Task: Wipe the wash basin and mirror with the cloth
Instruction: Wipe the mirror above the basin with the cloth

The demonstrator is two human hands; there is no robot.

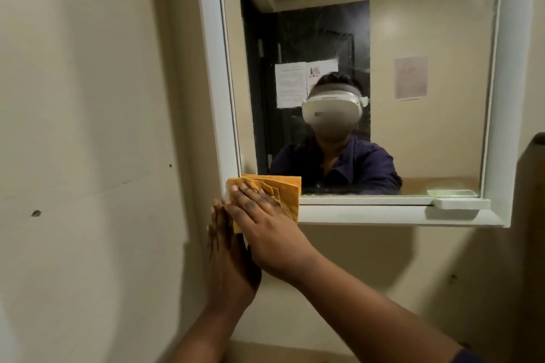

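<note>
— Pressing the folded orange cloth (280, 188) flat against the lower left corner of the mirror (413, 38), right hand (265, 224) spread over it, fingers straight.

— And lying partly over the white frame (215, 68)?

— Yes, overlapping frame and glass both.

— Resting where, the left hand (225, 247)?

— Lying flat on the beige wall (88, 127) just below the corner, fingers straight, gripping nothing, touching the right hand's edge.

— Sitting on the frame's ledge at the right?

— A pale soap dish (461, 203).
</note>
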